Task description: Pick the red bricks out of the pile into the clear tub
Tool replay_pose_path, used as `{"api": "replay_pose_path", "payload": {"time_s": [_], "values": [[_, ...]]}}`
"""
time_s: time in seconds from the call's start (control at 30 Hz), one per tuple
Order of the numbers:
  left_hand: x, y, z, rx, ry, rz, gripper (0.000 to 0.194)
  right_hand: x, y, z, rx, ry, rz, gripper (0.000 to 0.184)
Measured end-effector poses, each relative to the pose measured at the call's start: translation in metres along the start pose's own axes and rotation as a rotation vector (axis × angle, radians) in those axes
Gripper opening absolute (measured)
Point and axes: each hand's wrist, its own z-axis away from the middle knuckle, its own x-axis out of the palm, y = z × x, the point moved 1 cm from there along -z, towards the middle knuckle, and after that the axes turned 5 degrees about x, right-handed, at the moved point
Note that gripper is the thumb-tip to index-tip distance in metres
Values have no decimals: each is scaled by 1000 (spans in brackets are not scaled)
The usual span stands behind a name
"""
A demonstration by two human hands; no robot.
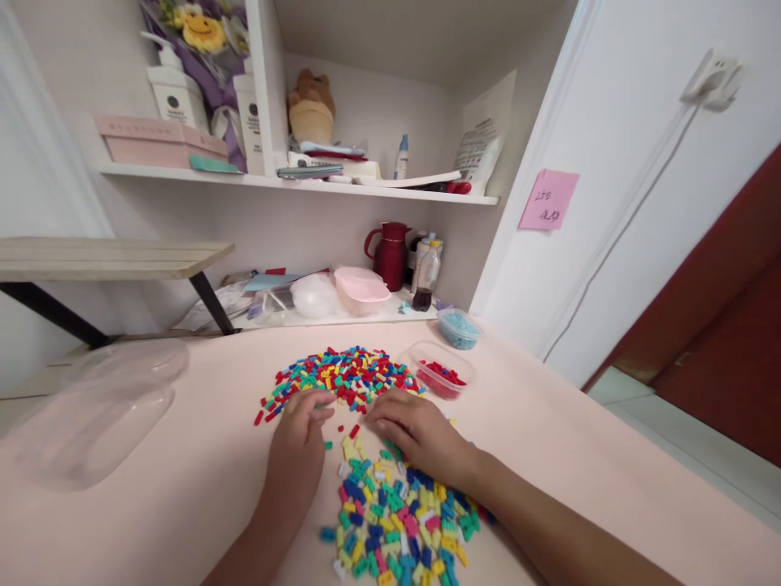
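Observation:
My left hand [300, 427] rests at the near left edge of a mixed pile of small toy building bricks [347, 370]. Its fingers point right, partly bent and apart, with no brick plainly held. Opposite it, my right hand [418, 425] lies palm down at the pile's near right edge, fingers stretched left and slightly bent; what is under them is hidden. Two loose red bricks [355, 430] lie between the hands. Nearer me, a second spread of bricks [390, 521], mostly green, yellow, blue and white, lies partly under my right wrist.
A clear tub of red bricks [442, 376] stands right of the far pile, and a tub of light-blue pieces [459, 330] behind it. Clear plastic containers [131, 439] lie at left. Behind are a pink box [361, 293], a red jug [390, 259] and a bottle [425, 281].

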Motion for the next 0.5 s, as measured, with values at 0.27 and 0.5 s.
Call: {"api": "replay_pose_path", "payload": {"time_s": [0.27, 0.5], "values": [[0, 3, 1, 38, 19, -26, 27, 11, -2, -1, -106, -45, 294, 31], [0, 0, -1, 12, 36, -1, 25, 9, -3, -4, 31, -26, 199, 10]]}}
